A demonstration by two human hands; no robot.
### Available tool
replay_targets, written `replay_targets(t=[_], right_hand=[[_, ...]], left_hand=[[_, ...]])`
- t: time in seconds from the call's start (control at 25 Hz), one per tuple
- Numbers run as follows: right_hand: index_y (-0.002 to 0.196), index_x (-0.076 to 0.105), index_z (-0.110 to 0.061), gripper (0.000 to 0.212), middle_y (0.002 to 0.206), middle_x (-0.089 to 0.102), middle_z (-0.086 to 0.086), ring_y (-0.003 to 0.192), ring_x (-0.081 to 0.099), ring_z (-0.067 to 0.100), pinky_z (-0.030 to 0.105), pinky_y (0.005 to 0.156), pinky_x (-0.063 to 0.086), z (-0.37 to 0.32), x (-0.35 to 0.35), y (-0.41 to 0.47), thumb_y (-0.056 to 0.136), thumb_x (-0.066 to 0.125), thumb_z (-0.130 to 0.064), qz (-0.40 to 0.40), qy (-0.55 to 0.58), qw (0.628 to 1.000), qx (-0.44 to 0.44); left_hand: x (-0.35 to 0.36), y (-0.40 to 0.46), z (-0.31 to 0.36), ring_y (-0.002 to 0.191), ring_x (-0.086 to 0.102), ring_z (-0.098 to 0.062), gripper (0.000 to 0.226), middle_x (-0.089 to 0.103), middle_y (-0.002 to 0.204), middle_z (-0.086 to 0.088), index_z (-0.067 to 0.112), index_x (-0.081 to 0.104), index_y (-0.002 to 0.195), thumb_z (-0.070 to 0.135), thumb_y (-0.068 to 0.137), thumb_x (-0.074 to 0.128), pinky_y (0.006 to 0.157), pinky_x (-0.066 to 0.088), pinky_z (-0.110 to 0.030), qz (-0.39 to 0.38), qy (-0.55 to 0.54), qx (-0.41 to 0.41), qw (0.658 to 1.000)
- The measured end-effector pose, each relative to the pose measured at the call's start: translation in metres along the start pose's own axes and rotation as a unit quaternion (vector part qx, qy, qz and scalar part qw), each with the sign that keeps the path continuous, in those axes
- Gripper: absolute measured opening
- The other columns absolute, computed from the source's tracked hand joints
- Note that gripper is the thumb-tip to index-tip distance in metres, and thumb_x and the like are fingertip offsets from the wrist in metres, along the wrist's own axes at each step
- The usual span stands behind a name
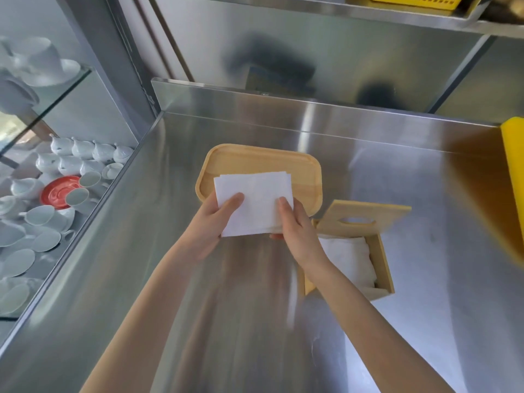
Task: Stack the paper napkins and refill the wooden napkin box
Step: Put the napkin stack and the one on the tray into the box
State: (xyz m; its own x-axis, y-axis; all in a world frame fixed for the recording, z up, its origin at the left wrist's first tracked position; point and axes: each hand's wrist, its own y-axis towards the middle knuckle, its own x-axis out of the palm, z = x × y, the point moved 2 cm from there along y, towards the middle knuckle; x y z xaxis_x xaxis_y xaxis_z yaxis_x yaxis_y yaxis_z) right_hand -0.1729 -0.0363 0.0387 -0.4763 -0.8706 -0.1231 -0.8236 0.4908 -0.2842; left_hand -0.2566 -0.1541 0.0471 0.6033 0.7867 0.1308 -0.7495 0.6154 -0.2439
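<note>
A stack of white paper napkins [256,201] is held in the air by both hands, just over the near edge of a shallow wooden tray [255,160]. My left hand [211,226] grips its left side, thumb on top. Gripping its right side is my right hand [295,228]. To the right on the steel counter stands the wooden napkin box [381,259], open, with white napkins [348,259] inside. Its slotted wooden lid [365,217] leans at the box's far edge.
The steel counter [425,321] has a raised back wall. A yellow board [513,165] sits at the right edge. Left of the counter, a glass cabinet holds several white cups, teapots and a red saucer [58,192]. A yellow basket [414,1] rests on the shelf above.
</note>
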Motion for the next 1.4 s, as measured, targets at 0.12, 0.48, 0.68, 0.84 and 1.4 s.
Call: replay_targets(t=[0.12,0.48,0.68,0.84,1.4], right_hand=[[0.125,0.048,-0.017,0.031,0.109,0.055,-0.009,0.102,0.053,0.01,0.025,0.084,0.048,0.005,-0.014,-0.032,0.098,0.038,-0.03,0.024,-0.007,1.0,-0.014],[0.103,0.051,-0.023,0.016,0.084,0.057,-0.018,0.077,0.055,0.001,0.014,0.07,0.043,0.041,-0.068,-0.078,0.09,0.057,-0.017,0.106,-0.051,0.992,-0.038],[0.107,0.045,-0.018,0.022,0.081,0.055,-0.011,0.072,0.054,0.0,0.003,0.057,0.043,0.051,-0.099,-0.09,0.089,0.057,-0.015,0.147,-0.109,0.982,-0.038],[0.105,0.047,-0.009,0.016,0.084,0.055,-0.001,0.073,0.053,0.018,0.027,0.067,0.045,0.048,-0.118,-0.093,0.09,0.054,-0.012,0.157,-0.232,0.956,-0.083],[0.111,0.052,-0.005,0.021,0.116,0.059,0.013,0.106,0.054,0.035,0.038,0.077,0.047,0.047,-0.142,-0.044,0.093,0.042,-0.01,0.037,-0.594,0.799,-0.091]], left_hand=[[0.01,-0.027,-0.006,0.085,0.069,-0.002,0.022,0.07,0.097,0.015,0.027,0.058,0.108,0.019,0.096,0.041,0.065,0.058,-0.02,-0.012,-0.016,-0.01,1.0],[0.057,-0.074,-0.04,0.093,0.062,-0.009,0.022,0.066,0.101,0.012,0.025,0.054,0.114,0.021,0.097,0.041,0.073,0.055,-0.026,0.002,0.056,-0.053,0.997],[0.08,-0.069,-0.053,0.09,0.06,-0.024,0.026,0.064,0.102,-0.01,0.003,0.057,0.109,0.021,0.092,0.049,0.086,0.053,-0.046,0.055,0.152,-0.079,0.984],[0.098,-0.056,-0.057,0.081,0.062,-0.023,0.025,0.064,0.086,-0.004,0.004,0.061,0.098,0.025,0.089,0.052,0.076,0.054,-0.03,0.073,0.247,-0.052,0.965],[0.149,-0.013,-0.059,0.101,0.054,-0.026,0.021,0.065,0.107,-0.006,0.009,0.051,0.106,0.023,0.091,0.046,0.072,0.033,-0.03,0.037,0.673,0.132,0.727]])
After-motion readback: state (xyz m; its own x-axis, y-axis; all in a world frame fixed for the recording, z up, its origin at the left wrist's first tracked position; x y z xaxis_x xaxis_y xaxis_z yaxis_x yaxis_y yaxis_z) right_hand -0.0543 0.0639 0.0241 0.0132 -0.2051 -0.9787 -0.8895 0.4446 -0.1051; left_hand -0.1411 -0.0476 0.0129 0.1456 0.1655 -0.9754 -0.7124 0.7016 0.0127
